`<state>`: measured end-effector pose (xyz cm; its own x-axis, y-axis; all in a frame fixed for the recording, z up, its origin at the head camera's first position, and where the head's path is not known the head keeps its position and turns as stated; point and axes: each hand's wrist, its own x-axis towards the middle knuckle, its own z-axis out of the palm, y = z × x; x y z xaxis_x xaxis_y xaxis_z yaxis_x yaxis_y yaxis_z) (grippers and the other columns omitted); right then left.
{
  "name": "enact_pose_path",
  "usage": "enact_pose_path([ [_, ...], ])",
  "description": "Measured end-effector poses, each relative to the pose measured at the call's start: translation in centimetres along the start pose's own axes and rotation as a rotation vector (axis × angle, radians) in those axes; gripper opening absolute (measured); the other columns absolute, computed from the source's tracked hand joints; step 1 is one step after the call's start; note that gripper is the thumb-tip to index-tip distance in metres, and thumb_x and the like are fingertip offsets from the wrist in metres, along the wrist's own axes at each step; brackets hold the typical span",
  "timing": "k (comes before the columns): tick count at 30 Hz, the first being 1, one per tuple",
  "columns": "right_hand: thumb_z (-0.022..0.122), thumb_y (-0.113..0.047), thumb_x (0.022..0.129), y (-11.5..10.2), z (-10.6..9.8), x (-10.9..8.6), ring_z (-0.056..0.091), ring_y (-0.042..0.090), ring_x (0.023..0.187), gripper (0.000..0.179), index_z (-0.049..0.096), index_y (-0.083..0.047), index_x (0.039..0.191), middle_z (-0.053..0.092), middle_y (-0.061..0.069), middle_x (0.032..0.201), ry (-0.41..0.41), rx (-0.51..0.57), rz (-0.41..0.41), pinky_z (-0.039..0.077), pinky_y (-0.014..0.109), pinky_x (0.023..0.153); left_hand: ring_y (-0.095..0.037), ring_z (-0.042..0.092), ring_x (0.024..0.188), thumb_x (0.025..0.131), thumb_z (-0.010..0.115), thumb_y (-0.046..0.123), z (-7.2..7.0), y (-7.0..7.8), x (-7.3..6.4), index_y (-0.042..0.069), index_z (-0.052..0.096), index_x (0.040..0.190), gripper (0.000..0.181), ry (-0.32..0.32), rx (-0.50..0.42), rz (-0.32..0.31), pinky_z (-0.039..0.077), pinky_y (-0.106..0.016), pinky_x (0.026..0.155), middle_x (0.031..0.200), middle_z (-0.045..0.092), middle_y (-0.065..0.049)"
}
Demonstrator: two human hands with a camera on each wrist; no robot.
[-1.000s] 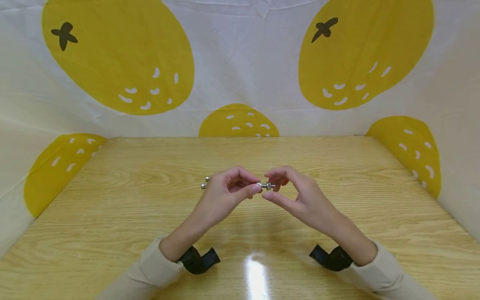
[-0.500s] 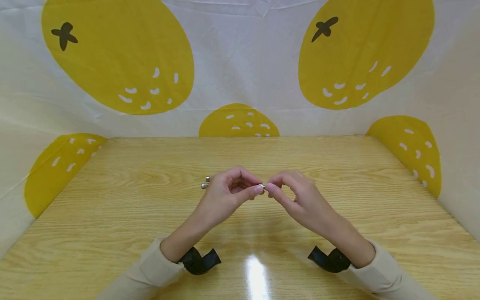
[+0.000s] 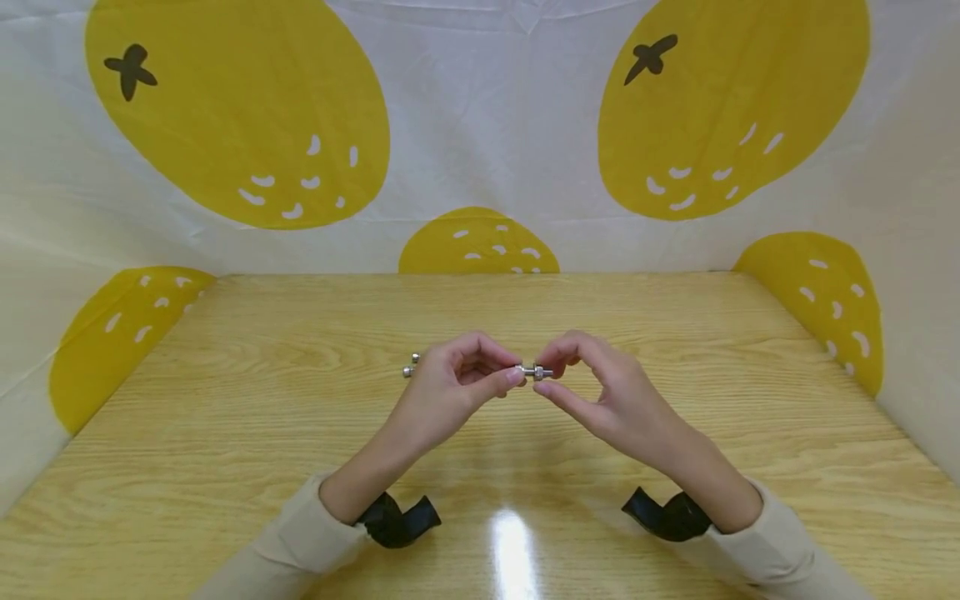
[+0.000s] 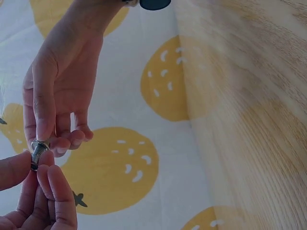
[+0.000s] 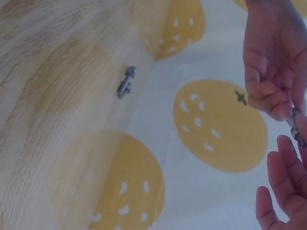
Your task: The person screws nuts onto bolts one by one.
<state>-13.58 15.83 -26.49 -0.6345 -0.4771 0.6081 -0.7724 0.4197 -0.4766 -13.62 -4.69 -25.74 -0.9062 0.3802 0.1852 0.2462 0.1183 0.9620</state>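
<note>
My left hand point(image 3: 438, 387) pinches a silver bolt point(image 3: 528, 371) between thumb and fingers, holding it level over the table with its threaded end towards the right. A hex nut point(image 3: 539, 372) sits partway along the thread. Around that end is my right hand point(image 3: 622, 400), its thumb and forefinger parted, the thumb tip just below the nut and the forefinger behind the bolt's end. The left wrist view shows the bolt's thread point(image 4: 37, 155) between both hands. The bolt's other end is hidden by the left fingers.
Two more metal bolts point(image 3: 408, 371) lie on the wooden table point(image 3: 300, 333) beyond the left hand, partly covered by it; the right wrist view shows these loose bolts point(image 5: 126, 82) side by side. A white cloth point(image 3: 495, 125) with yellow fruit prints surrounds the table.
The right thumb and forefinger closed over the nut half a second ago, then parted, showing it again. The right hand shifted slightly rightward; the left hand stayed put.
</note>
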Motion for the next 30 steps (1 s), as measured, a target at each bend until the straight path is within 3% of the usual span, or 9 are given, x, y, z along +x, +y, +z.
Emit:
enact_pose_path([
  [5, 0.068, -0.003, 0.083, 0.11, 0.19, -0.08, 0.054, 0.006, 0.082, 0.021, 0.058, -0.01, 0.1, 0.061, -0.006, 0.089, 0.005, -0.014, -0.004, 0.047, 0.023, 0.075, -0.016, 0.061, 0.071, 0.086, 0.067, 0.014, 0.0, -0.14, 0.04, 0.003, 0.063, 0.097, 0.016, -0.001, -0.005, 0.0, 0.053, -0.025, 0.069, 0.09, 0.066, -0.013],
  [10, 0.059, -0.01, 0.091, 0.06, 0.39, -0.25, 0.053, 0.005, 0.08, 0.003, 0.061, -0.011, 0.093, 0.061, -0.007, 0.084, -0.017, -0.016, 0.061, 0.047, 0.026, 0.073, -0.015, 0.063, 0.074, 0.085, 0.068, 0.014, 0.09, -0.05, 0.0, 0.002, 0.063, 0.097, 0.017, -0.01, -0.02, -0.005, 0.054, -0.026, 0.072, 0.092, 0.067, -0.012],
  [13, 0.052, -0.015, 0.096, -0.02, 0.32, -0.26, 0.053, 0.006, 0.081, 0.011, 0.062, -0.012, 0.09, 0.062, -0.007, 0.085, -0.042, -0.028, 0.106, 0.047, 0.027, 0.073, -0.015, 0.064, 0.077, 0.085, 0.068, 0.012, 0.17, 0.01, -0.01, 0.002, 0.063, 0.097, 0.016, -0.015, -0.029, 0.001, 0.055, -0.026, 0.073, 0.094, 0.067, -0.012],
  [16, 0.055, -0.018, 0.094, -0.09, 0.12, -0.23, 0.053, 0.006, 0.085, 0.011, 0.062, -0.012, 0.1, 0.063, -0.006, 0.092, -0.065, -0.027, 0.131, 0.047, 0.027, 0.075, -0.015, 0.063, 0.076, 0.085, 0.067, 0.011, 0.19, -0.01, 0.02, 0.002, 0.063, 0.097, 0.015, -0.014, -0.023, 0.004, 0.054, -0.025, 0.071, 0.093, 0.067, -0.012],
  [19, 0.065, -0.013, 0.088, -0.05, -0.05, -0.15, 0.054, 0.006, 0.089, 0.025, 0.057, -0.009, 0.111, 0.063, -0.005, 0.099, -0.059, -0.01, 0.09, 0.048, 0.025, 0.076, -0.016, 0.062, 0.074, 0.086, 0.067, 0.012, 0.16, -0.01, 0.01, 0.003, 0.063, 0.097, 0.015, -0.009, -0.012, -0.001, 0.053, -0.025, 0.069, 0.092, 0.066, -0.011],
  [24, 0.069, -0.001, 0.081, 0.07, -0.02, 0.09, 0.054, 0.008, 0.087, 0.027, 0.056, -0.008, 0.104, 0.061, -0.003, 0.096, -0.018, 0.013, -0.035, 0.047, 0.022, 0.076, -0.015, 0.061, 0.072, 0.086, 0.067, 0.013, 0.06, -0.17, 0.1, 0.002, 0.063, 0.097, 0.016, -0.01, -0.022, 0.0, 0.053, -0.025, 0.07, 0.092, 0.066, -0.012],
  [30, 0.063, -0.005, 0.087, 0.11, 0.27, -0.01, 0.054, 0.006, 0.084, 0.016, 0.058, -0.011, 0.101, 0.061, -0.006, 0.092, -0.023, 0.025, -0.023, 0.048, 0.024, 0.074, -0.016, 0.061, 0.071, 0.086, 0.066, 0.011, 0.18, -0.14, -0.03, 0.002, 0.063, 0.097, 0.015, -0.015, -0.033, 0.007, 0.053, -0.025, 0.069, 0.091, 0.066, -0.013],
])
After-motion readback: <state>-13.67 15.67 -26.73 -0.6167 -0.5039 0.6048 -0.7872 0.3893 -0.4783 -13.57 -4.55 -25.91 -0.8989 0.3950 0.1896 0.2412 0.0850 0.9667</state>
